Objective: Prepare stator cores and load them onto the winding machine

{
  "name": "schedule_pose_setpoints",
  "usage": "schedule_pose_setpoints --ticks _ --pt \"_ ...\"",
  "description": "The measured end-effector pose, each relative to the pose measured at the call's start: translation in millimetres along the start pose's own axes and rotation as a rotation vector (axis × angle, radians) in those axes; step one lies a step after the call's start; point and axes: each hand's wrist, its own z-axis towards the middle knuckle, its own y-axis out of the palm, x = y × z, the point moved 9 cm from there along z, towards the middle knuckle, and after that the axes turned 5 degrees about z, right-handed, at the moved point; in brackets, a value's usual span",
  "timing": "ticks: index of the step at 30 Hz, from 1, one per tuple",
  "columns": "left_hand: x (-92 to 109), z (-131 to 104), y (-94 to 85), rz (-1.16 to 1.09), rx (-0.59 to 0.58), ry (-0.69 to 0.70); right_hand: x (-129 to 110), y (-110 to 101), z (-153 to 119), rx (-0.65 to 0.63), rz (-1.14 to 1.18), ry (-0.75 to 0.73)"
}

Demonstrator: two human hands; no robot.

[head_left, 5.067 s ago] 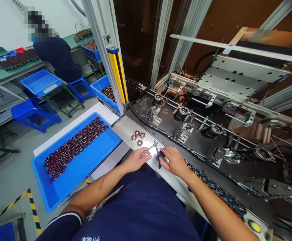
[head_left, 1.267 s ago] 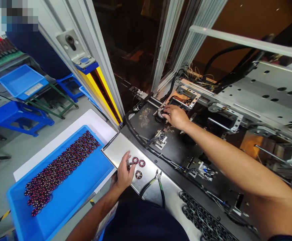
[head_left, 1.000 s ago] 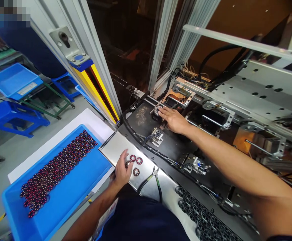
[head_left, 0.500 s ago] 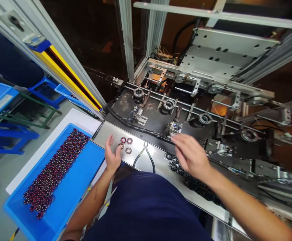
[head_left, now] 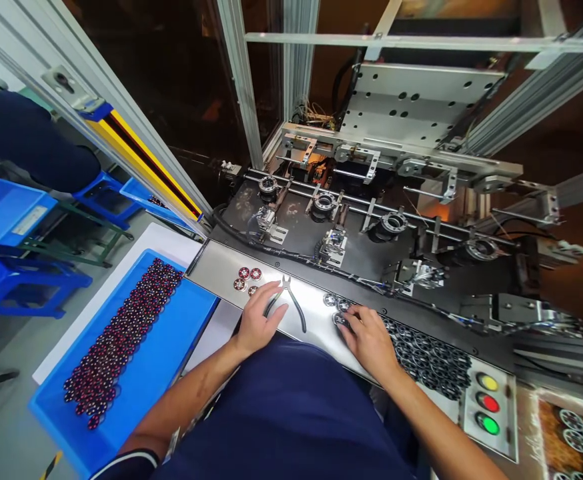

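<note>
My left hand (head_left: 260, 321) hovers at the metal tray (head_left: 216, 257), thumb and fingers apart, with nothing in it. Its fingers partly cover the handle of a pair of cutting pliers (head_left: 299, 310) and one of several red-and-silver round parts (head_left: 244, 273). Over to the right, my right hand (head_left: 371, 340) has its fingertips closed on a black ring-shaped part (head_left: 339, 319) at the tray surface. Two similar black rings (head_left: 329, 300) lie just beyond those fingers. A dense group of black rings (head_left: 431, 353) spreads along the tray to the right of this hand.
A blue bin (head_left: 171, 347) at left holds many red-and-black round parts (head_left: 126, 333). Behind the tray stands a machine with ring-shaped fixtures (head_left: 324, 203) and small clamps (head_left: 334, 245). Yellow, red and green buttons (head_left: 489, 402) sit at right. A person (head_left: 26, 143) is seated far left.
My left hand has moved right, toward the pliers. My right hand has come down and left onto a black ring. The view has shifted, bringing the buttons into sight.
</note>
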Motion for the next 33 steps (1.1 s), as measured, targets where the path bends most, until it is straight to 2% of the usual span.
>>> schedule_pose_setpoints --ticks 5,8,11,15,19,22,24,31,33 --pt "-7.3 -10.9 17.8 -0.068 -0.101 -0.117 -15.1 13.9 -18.3 -0.065 0.000 -0.068" --pt "-12.6 -14.1 29.0 -0.139 -0.184 -0.196 -28.1 25.8 -13.6 -0.115 0.047 -0.146" --pt "-20.1 -16.9 37.7 -0.229 -0.268 -0.299 -37.8 27.9 -2.6 -0.135 0.127 -0.228" --pt "-25.7 -21.5 52.0 -0.424 -0.375 -0.490 -55.9 7.5 22.0 -0.073 0.263 -0.291" --pt "-3.8 -19.9 62.5 -0.738 -0.475 -0.618 -89.0 -29.7 56.1 0.038 0.390 -0.313" --pt "17.6 -12.9 55.6 -0.918 -0.447 -0.643 -112.8 -54.8 75.0 0.093 0.458 -0.349" --pt "27.2 -9.5 48.6 -0.991 -0.398 -0.641 -120.5 -66.0 81.0 0.122 0.495 -0.356" --pt "39.4 -2.1 36.1 -1.088 -0.272 -0.564 -122.4 -83.8 78.6 0.252 0.562 -0.328" --pt "39.6 2.8 30.2 -1.078 -0.249 -0.526 -122.3 -88.9 82.2 0.219 0.588 -0.322"
